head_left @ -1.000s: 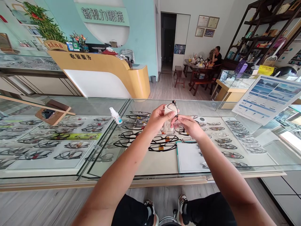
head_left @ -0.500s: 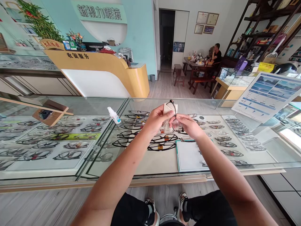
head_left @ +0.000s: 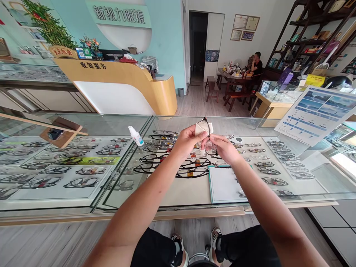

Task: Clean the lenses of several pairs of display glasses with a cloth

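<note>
Glasses (head_left: 210, 148) are pinched between my fingers above the counter (head_left: 180, 193). My left hand (head_left: 187, 141) closes a pale cloth (head_left: 204, 128) over the upper lens, and my right hand (head_left: 224, 148) grips the frame just below. A spray bottle (head_left: 136, 135) stands well to the left.

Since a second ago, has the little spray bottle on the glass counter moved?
No. The spray bottle lies at the same spot, by the seam between the two glass display cases.

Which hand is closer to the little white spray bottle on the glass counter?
Left. The spray bottle sits off to the left of the left hand; the right hand is farther away, on the other side of the held glasses.
</note>
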`<state>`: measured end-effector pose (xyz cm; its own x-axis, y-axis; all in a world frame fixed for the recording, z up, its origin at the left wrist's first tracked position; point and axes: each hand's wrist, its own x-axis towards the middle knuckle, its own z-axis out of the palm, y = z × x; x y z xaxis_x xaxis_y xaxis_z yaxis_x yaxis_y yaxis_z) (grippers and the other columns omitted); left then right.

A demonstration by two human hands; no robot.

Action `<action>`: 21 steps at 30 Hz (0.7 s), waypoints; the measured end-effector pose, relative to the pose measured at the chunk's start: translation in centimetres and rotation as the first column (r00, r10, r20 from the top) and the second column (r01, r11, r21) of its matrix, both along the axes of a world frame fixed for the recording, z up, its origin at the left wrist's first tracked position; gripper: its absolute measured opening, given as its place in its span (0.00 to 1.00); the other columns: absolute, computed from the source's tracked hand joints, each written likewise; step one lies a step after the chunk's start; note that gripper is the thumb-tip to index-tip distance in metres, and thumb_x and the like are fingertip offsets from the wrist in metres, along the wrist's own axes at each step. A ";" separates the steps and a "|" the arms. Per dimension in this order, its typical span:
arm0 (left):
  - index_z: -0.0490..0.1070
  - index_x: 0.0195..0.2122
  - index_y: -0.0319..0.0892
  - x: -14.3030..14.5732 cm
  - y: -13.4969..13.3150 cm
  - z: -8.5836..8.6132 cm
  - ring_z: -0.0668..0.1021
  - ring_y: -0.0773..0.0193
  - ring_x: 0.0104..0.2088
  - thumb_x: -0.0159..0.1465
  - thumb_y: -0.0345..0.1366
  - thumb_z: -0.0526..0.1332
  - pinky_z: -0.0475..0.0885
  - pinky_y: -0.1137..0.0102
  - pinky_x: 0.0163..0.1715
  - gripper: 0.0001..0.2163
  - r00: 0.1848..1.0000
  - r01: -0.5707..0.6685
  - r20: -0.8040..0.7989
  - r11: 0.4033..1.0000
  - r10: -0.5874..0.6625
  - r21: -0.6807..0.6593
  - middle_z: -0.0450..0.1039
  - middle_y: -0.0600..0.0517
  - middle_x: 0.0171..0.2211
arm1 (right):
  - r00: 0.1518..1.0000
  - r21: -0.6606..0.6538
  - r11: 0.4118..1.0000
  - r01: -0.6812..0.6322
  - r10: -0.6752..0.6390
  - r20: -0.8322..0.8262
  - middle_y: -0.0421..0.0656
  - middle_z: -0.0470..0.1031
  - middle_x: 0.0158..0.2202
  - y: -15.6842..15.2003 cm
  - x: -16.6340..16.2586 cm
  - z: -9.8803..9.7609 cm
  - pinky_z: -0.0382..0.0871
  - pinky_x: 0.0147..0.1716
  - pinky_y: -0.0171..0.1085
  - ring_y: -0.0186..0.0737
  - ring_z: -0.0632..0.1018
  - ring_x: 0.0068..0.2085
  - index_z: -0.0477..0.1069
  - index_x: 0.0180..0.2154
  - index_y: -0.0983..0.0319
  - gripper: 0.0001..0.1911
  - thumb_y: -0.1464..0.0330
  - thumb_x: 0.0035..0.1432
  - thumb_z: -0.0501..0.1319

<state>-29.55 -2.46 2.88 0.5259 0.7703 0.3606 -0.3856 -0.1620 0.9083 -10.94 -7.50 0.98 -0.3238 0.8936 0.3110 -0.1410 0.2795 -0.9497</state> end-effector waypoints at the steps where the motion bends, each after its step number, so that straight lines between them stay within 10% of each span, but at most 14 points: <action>1: 0.76 0.35 0.42 0.1 0.0 0.0 0.74 0.67 0.20 0.60 0.57 0.84 0.72 0.69 0.25 0.25 1.000 -0.006 0.002 1.000 0.006 0.001 0.72 0.57 0.20 | 1.000 0.004 1.000 -0.003 0.003 0.002 0.45 0.83 0.39 0.0 0.0 -0.1 0.70 0.46 0.44 0.48 0.77 0.42 0.84 0.40 0.58 0.24 0.45 0.76 0.65; 21: 0.72 0.31 0.47 0.7 -1.2 -0.5 0.67 0.68 0.11 0.61 0.66 0.79 0.61 0.70 0.14 0.29 0.976 -0.217 0.010 0.976 0.217 0.017 0.67 0.61 0.13 | 0.990 0.036 0.997 -0.069 0.064 0.128 0.45 0.83 0.40 -0.4 -0.5 0.0 0.71 0.47 0.45 0.45 0.76 0.40 0.84 0.39 0.58 0.29 0.41 0.77 0.64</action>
<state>-28.83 -3.65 2.39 0.3442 0.8589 0.3792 -0.3466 -0.2591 0.9015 -11.44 -7.95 1.03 -0.4212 0.8563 0.2989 -0.0396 0.3119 -0.9493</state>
